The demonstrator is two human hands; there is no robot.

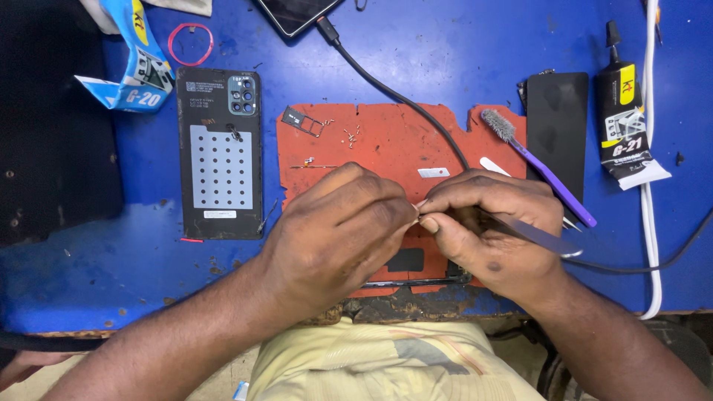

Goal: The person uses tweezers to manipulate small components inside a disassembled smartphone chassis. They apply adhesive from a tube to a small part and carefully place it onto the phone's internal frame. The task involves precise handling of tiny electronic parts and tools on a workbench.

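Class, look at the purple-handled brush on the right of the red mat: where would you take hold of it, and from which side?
Probably take the brush at mid-handle, coming from above and pinching across its narrow width. It lies flat and slanted, bristles at the upper-left end; the lower end sits close to the right hand and its metal tweezers, so mid-handle is freest.

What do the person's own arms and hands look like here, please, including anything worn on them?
Both forearms are bare, with no sleeves in view. The left hand and right hand wear no gloves, and no rings, watch or bands are visible. A small dark mark sits on the back of the right hand.
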